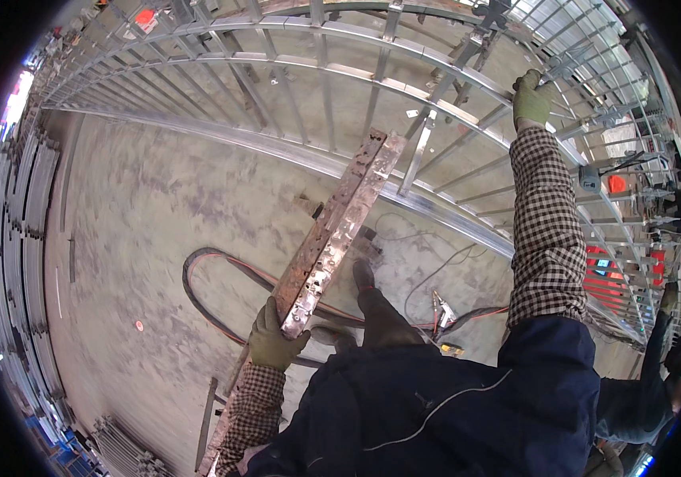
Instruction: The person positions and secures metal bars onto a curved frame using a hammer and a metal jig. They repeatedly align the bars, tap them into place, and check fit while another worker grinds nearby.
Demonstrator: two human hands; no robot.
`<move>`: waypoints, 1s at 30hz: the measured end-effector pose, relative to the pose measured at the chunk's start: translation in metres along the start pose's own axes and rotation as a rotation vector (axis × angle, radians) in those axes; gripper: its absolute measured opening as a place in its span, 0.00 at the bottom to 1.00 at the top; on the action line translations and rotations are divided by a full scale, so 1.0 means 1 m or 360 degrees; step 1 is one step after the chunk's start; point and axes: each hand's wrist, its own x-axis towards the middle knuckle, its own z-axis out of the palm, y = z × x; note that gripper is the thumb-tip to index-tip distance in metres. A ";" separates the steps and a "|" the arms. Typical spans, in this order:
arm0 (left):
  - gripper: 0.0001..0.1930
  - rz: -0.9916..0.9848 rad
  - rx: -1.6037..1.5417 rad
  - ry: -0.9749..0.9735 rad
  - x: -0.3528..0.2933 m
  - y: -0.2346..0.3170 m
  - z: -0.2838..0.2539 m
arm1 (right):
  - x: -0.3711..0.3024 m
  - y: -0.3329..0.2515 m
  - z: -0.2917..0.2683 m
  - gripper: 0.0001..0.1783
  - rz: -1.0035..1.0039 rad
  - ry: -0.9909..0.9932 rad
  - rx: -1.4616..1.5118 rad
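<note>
My left hand [274,340], in an olive green glove, grips the near part of a long rusty steel beam [332,234]. Worn, pitted and with bare shiny patches, the beam slants from the lower left up to a welded metal frame [317,160]. Its far end lies over the frame's straight lower rail. Far out to the right, my right hand [533,102], gloved alike, is closed on a bar of the frame's curved side. What exactly its fingers wrap is partly hidden by the glove. Beside that hand sits a grey clamp [570,65].
A black hose with a red line [197,296] loops over the floor under the beam. By my feet lies a metal clamp tool [442,312] with a cable. Metal bars [26,230] are stacked at the left. Another person's sleeve [635,405] shows at the lower right.
</note>
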 end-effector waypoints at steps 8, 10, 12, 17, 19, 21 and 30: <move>0.62 0.0017 -0.0030 -0.0023 -0.001 -0.001 0.000 | 0.010 0.006 0.003 0.26 -0.0022 0.0002 0.0011; 0.62 0.0056 -0.0050 0.0005 -0.001 -0.005 0.003 | 0.009 0.004 0.001 0.26 0.0054 -0.0014 0.0000; 0.62 0.0089 -0.0075 0.0027 0.000 -0.008 0.006 | 0.009 0.003 0.001 0.26 0.0039 -0.0027 0.0059; 0.61 0.0095 -0.0041 0.0055 -0.001 -0.010 0.009 | 0.009 0.010 0.005 0.25 -0.0017 -0.0028 0.0192; 0.62 0.0093 -0.0057 0.0039 -0.001 -0.008 0.008 | 0.009 0.016 0.007 0.26 -0.0055 -0.0010 0.0163; 0.62 0.0087 -0.0069 0.0035 0.000 -0.007 0.007 | 0.010 0.019 0.006 0.26 -0.0089 0.0000 0.0115; 0.61 0.0116 0.0012 0.0073 0.006 -0.008 0.016 | -0.005 0.009 0.002 0.28 -0.0212 -0.0056 0.0201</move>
